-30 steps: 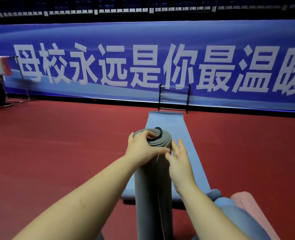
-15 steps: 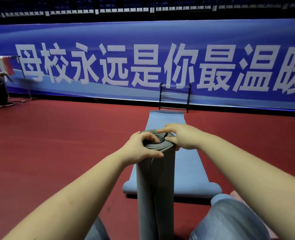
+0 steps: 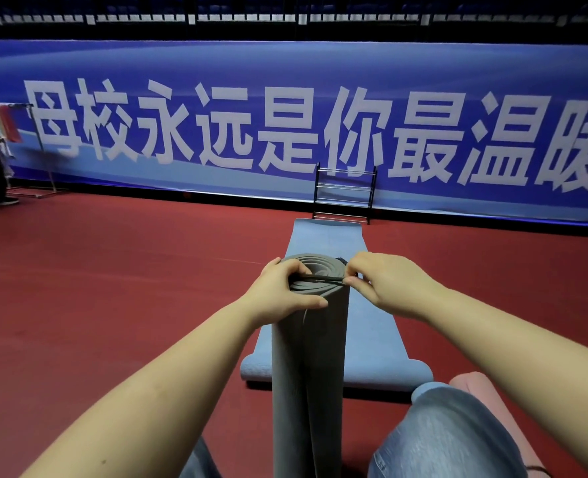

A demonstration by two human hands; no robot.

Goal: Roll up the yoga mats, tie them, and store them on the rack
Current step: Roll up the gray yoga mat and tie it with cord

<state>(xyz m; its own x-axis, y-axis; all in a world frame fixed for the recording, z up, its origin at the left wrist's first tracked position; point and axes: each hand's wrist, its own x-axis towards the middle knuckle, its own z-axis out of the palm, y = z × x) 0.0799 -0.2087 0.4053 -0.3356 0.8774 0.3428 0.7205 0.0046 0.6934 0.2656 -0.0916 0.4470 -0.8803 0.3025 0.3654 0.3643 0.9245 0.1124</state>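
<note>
Both hands pinch the black band (image 3: 320, 278) across the upright grey roll (image 3: 308, 357): left hand (image 3: 282, 294), right hand (image 3: 385, 284). If it snaps off, everything probably unrolls.

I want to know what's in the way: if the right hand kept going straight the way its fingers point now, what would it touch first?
The right hand points leftward across the top of the upright grey rolled mat, pinching a dark band. Going on, it would probably meet the left hand first.

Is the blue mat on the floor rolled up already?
No, the blue mat lies flat and unrolled on the red floor, behind the upright grey rolled mat.
</note>
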